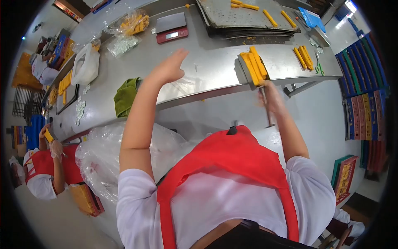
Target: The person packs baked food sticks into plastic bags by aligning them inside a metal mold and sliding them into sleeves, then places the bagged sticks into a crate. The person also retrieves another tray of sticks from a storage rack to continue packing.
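Observation:
My left hand is held over the steel table, fingers stretched out and nothing in them. It is below a red digital scale with a grey platform. My right hand is closed around the handle of what looks like a metal scoop at the table's front edge. Several yellow sticks lie side by side on the scoop, pointing away from me. Motion blurs the right fingers. To the right of the scoop, more yellow sticks lie on the table near green-handled scissors.
Stacked metal trays stand at the back, with loose sticks on top. A green cloth hangs at the front edge, left of a bag of sticks. Clear plastic bulges below. A co-worker is at left; coloured crates are at right.

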Demonstrator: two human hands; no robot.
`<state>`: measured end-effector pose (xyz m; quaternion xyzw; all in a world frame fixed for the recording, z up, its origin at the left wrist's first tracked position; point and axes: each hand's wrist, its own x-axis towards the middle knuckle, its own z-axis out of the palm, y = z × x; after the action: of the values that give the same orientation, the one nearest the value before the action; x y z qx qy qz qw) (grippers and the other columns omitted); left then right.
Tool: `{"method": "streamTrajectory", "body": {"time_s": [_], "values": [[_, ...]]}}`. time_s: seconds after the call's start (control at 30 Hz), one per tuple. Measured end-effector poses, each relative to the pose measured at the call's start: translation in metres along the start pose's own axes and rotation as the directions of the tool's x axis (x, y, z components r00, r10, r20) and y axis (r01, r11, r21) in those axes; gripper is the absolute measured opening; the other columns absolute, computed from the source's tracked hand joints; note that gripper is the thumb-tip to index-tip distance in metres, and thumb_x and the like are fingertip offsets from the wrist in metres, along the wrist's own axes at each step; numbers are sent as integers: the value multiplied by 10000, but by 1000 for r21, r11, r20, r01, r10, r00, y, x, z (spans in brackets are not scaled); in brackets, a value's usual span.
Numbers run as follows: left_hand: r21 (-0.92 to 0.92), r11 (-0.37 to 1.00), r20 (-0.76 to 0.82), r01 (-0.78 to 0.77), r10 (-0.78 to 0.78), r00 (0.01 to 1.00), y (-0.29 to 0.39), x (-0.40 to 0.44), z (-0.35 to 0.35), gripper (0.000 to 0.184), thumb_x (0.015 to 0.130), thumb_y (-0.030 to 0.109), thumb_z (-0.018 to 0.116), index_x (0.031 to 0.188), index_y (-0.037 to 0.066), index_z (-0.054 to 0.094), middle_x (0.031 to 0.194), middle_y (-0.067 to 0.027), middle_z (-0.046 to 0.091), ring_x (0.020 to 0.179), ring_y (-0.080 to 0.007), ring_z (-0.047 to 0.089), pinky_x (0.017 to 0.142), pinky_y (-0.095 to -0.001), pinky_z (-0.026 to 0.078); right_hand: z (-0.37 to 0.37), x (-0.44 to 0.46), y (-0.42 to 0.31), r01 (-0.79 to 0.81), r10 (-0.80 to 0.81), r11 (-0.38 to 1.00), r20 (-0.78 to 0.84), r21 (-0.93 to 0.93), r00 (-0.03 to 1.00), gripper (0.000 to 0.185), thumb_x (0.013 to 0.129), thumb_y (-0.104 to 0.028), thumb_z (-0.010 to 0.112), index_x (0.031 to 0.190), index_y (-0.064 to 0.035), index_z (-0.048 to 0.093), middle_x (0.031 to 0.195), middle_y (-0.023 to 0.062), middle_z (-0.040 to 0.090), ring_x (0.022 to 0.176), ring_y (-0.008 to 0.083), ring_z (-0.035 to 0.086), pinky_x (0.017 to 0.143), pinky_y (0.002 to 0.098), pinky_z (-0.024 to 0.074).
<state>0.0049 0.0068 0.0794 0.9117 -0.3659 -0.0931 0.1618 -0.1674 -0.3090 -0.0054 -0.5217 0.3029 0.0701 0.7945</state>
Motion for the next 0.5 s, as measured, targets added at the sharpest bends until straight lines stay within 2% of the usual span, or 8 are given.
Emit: {"method": "streamTrajectory", "body": {"time_s": [0.07,0.1,0.17,0.33,0.4,0.43,0.47,0.5], "values": [[0,1000,9,9,-9,1000,5,8,2,700,633,2,493,1315,43,340,1362,-200,322,1277,-315,289,1041,-343,275,-12,-11,-11,86,-114,982,-165,-169,980,313,721,-346,596,897,-95,533,728,24,505,593,116,474,505,252,406],[7,1000,15,5,-5,1000,9,13,2,696,632,3,499,1310,39,348,1353,-201,334,1274,-311,295,1037,-341,281,-20,-13,-18,77,-103,982,-147,-175,984,313,721,-346,596,897,-95,533,728,24,505,593,116,474,505,252,406],[23,999,50,37,-38,998,20,27,0,691,630,7,509,1303,32,355,1347,-198,344,1264,-311,310,1034,-340,286,-32,-12,-33,77,-63,982,85,-173,994,319,697,-304,622,903,-70,559,790,36,541,645,124,511,508,237,407],[88,994,144,66,-79,986,55,61,6,674,635,20,539,1288,17,371,1320,-188,380,1226,-307,365,1017,-339,314,-33,15,-36,61,-30,994,313,-88,949,272,681,-266,632,816,-33,591,792,57,570,627,148,541,501,232,423],[128,991,171,38,-60,983,68,67,9,669,645,25,555,1288,17,371,1330,-183,375,1206,-302,392,1004,-338,331,-31,33,-36,50,8,984,318,-174,948,276,681,-273,635,799,-27,592,689,53,562,552,148,529,484,236,418],[140,989,166,56,-79,983,75,70,11,669,645,25,555,1288,17,371,1330,-183,375,1206,-302,392,1004,-338,331,-20,21,-54,60,23,947,252,-315,967,262,683,-292,639,724,-37,596,577,26,514,487,120,477,464,233,381],[163,984,188,71,-101,977,82,71,13,672,652,32,561,1295,25,366,1342,-182,361,1206,-298,396,1003,-336,333,-22,21,-65,64,26,947,274,-314,961,262,683,-292,639,724,-37,596,577,26,514,487,120,477,464,233,381],[188,978,204,88,-127,971,88,73,15,675,659,39,566,1303,34,362,1353,-181,348,1205,-294,399,1001,-333,335,-25,24,-75,128,30,891,337,-435,941,269,681,-306,640,690,-41,595,554,17,493,479,107,452,458,233,367]]}}
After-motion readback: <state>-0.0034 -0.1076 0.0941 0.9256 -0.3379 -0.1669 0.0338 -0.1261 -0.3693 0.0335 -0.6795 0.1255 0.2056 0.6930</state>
